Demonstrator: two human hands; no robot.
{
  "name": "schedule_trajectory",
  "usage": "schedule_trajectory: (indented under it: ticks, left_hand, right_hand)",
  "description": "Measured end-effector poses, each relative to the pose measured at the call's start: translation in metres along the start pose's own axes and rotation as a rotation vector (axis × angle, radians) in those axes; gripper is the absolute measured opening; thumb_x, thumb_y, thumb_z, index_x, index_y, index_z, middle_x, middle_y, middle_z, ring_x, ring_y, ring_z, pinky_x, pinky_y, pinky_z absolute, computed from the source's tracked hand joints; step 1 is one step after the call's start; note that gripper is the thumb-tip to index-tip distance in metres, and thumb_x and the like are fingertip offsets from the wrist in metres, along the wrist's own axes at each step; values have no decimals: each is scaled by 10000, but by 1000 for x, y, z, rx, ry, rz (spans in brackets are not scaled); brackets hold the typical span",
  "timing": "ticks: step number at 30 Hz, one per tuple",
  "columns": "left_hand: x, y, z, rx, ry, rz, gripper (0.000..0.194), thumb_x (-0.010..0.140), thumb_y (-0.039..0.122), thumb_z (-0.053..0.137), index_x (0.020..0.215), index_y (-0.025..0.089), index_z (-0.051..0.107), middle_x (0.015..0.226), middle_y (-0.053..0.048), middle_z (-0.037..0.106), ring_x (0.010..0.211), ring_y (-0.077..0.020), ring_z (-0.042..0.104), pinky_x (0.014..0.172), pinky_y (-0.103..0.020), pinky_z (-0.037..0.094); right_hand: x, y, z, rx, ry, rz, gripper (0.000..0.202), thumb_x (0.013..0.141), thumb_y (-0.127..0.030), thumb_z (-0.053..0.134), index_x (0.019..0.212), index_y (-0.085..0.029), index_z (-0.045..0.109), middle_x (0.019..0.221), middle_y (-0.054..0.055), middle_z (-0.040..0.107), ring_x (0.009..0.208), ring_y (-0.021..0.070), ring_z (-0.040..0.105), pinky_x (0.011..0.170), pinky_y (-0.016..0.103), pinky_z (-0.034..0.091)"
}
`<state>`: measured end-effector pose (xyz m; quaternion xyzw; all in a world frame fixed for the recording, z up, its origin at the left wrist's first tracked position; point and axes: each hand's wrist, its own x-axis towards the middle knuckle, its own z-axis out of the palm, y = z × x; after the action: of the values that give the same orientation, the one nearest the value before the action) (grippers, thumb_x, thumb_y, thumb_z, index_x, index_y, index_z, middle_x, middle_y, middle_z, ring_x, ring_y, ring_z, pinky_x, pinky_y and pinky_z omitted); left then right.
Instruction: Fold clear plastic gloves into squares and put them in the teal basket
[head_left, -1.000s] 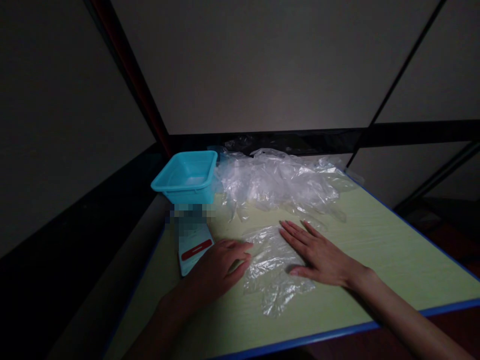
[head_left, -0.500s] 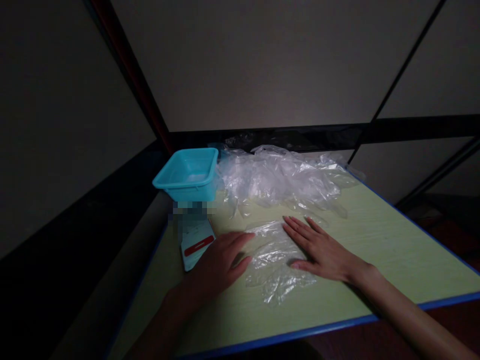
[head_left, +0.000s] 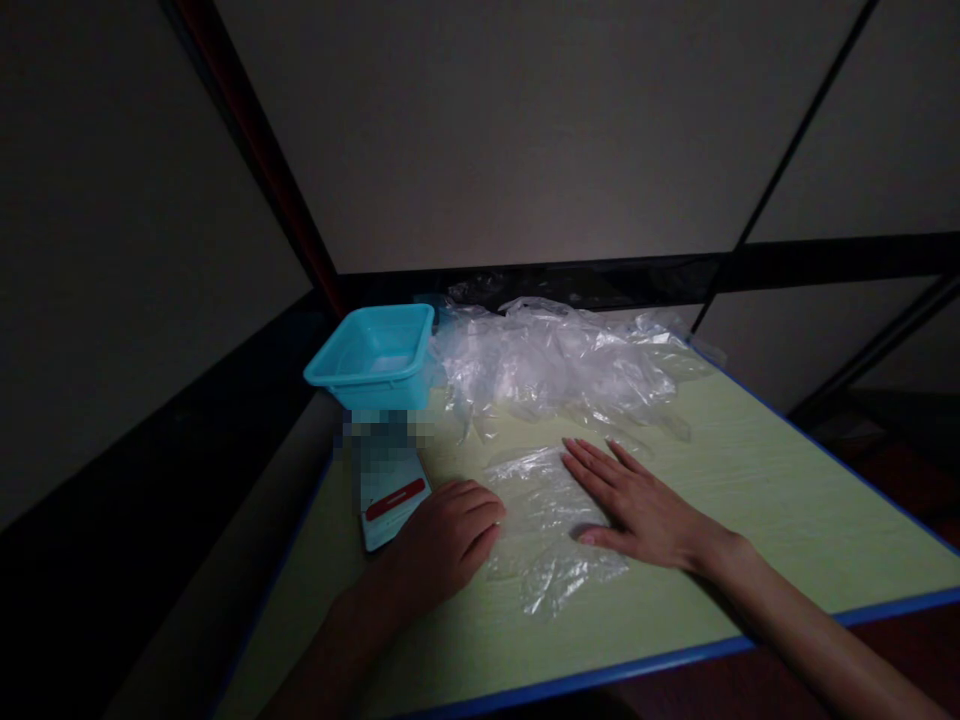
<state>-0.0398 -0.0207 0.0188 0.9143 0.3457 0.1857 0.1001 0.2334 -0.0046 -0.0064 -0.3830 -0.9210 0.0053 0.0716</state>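
1. A clear plastic bag point(head_left: 534, 502) lay flat on the table point(head_left: 765, 500), between the hands and near the blue front edge.
2. Its long axis seemed to run from the pile side toward the person; the right hand covered part of it, so the full outline could not be told.
3. The smoother, straighter end faced the far side, while the narrower, crumpled end pointed at the near edge.
4. The right hand point(head_left: 646, 512) rested palm down on the bag's right side, its fingers stretched forward and its thumb held apart.
5. The left hand point(head_left: 456, 535) was curled at the bag's left edge; whether it pinched the plastic could not be told.
6. A phone point(head_left: 394, 508) lay just beyond the left hand, slanting toward a blue basin point(head_left: 369, 378).
7. A loose pile of clear bags point(head_left: 551, 362) spread to the basin's right.
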Motion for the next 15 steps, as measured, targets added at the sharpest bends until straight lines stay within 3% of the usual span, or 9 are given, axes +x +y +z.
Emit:
schedule_trajectory:
  ticks: [3, 6, 11, 15]
  left_hand:
    - [7, 8, 1, -3, 58, -49, 199, 847, 145, 444, 955, 164, 610, 1002, -77, 624, 964, -211, 562, 860, -352, 458]
    - [25, 26, 8, 64, 109, -162, 318, 858, 174, 422, 1144, 103, 541, 1224, -140, 537, 1147, -249, 478, 982, -396, 385]
    - [60, 44, 30, 164, -39, -190, 556, 887, 293, 392, 1344, -14, 316, 1452, -205, 250, 1347, -279, 202, 1094, -400, 214]
    - [66, 39, 48, 156, -80, -186, 699, 906, 492, 317, 1361, -37, 263, 1453, -221, 222, 1356, -282, 159, 1098, -394, 198]
  right_hand:
    - [0, 0, -1, 6, 2, -6, 837, 840, -650, 330, 1444, -113, 111, 1471, 171, 182, 1344, 288, 190, 1086, 502, 147]
    - [-1, 0, -1, 16, 30, -22, 852, 841, -644, 337, 1445, -101, 75, 1476, 184, 149, 1349, 290, 166, 1080, 501, 168]
    - [1, -1, 1, -4, 70, -34, 824, 862, -614, 330, 1441, -81, 83, 1473, 190, 155, 1358, 284, 125, 1074, 504, 187]
    - [4, -3, 2, -44, 32, -54, 841, 857, -629, 315, 1441, -85, 50, 1469, 179, 179, 1356, 276, 145, 1071, 515, 196]
